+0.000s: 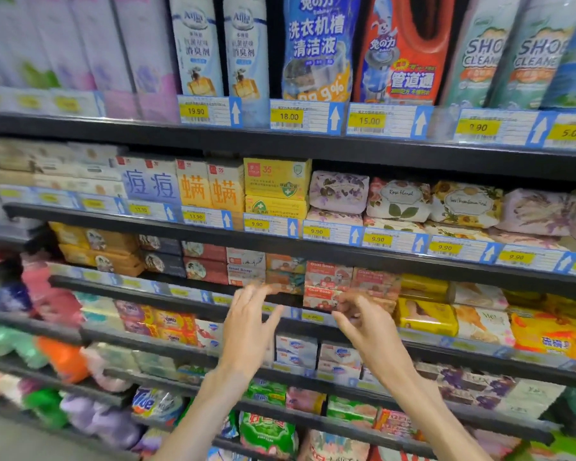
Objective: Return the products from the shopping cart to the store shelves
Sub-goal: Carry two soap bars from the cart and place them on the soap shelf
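Observation:
I face store shelves full of soap. Red and white Goat Soap boxes [326, 282] are stacked on the third shelf [167, 291] from the top. My left hand [250, 327] is raised just below and left of that stack, fingers spread, holding nothing. My right hand [366, 322] hovers just below and right of the lowest Goat Soap box, fingers curled and apart, with its fingertips close to the box front. Whether they touch it I cannot tell. The shopping cart is out of view.
Flower-wrapped soap bars [399, 201] and yellow boxes [276, 188] fill the shelf above. Tall cleaner bottles [320, 48] stand on the top shelf. Yellow soap packs [426, 316] lie right of my right hand. White soap boxes [295, 352] sit below my hands.

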`<state>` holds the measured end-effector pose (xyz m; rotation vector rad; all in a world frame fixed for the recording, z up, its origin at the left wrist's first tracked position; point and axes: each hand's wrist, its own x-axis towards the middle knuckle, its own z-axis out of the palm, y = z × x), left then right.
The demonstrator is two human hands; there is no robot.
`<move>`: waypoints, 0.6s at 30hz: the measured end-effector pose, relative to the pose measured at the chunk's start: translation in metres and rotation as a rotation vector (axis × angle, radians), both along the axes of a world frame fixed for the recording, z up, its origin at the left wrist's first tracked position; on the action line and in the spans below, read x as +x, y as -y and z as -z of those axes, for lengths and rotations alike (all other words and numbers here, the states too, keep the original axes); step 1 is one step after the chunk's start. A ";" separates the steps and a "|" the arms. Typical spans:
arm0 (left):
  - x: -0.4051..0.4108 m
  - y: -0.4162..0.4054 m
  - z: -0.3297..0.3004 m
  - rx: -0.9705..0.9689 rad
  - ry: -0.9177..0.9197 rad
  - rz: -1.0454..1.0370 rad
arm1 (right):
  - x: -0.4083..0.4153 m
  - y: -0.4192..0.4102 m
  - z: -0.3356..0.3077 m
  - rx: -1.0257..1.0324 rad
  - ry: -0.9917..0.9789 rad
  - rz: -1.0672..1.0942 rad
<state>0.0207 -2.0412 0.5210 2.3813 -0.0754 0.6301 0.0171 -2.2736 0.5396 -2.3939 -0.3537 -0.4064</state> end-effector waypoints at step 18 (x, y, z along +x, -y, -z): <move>-0.317 -0.247 0.020 0.303 -0.264 -0.685 | -0.083 -0.330 0.017 -0.386 0.010 -1.075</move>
